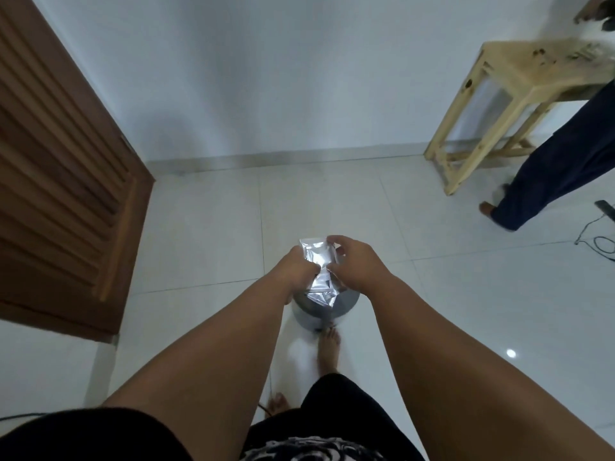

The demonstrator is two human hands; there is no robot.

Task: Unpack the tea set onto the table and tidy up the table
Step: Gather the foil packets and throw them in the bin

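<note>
Crumpled silver foil packets (320, 267) are held in both hands, out in front of me above the floor. My left hand (300, 265) grips them from the left, fingers closed on the foil. On the right side, my right hand (357, 261) pinches the top packet. Directly below the packets stands a round grey bin (344, 311) on the white tiles; the foil and my hands hide most of its opening. The pale wooden table (519, 66) stands far off at the upper right.
A brown slatted door (63, 168) stands on the left. Another person in dark trousers (565, 161) stands by the wooden table at the right. A cable and a dark device (602, 227) lie on the floor at the right edge. My bare feet are below the bin.
</note>
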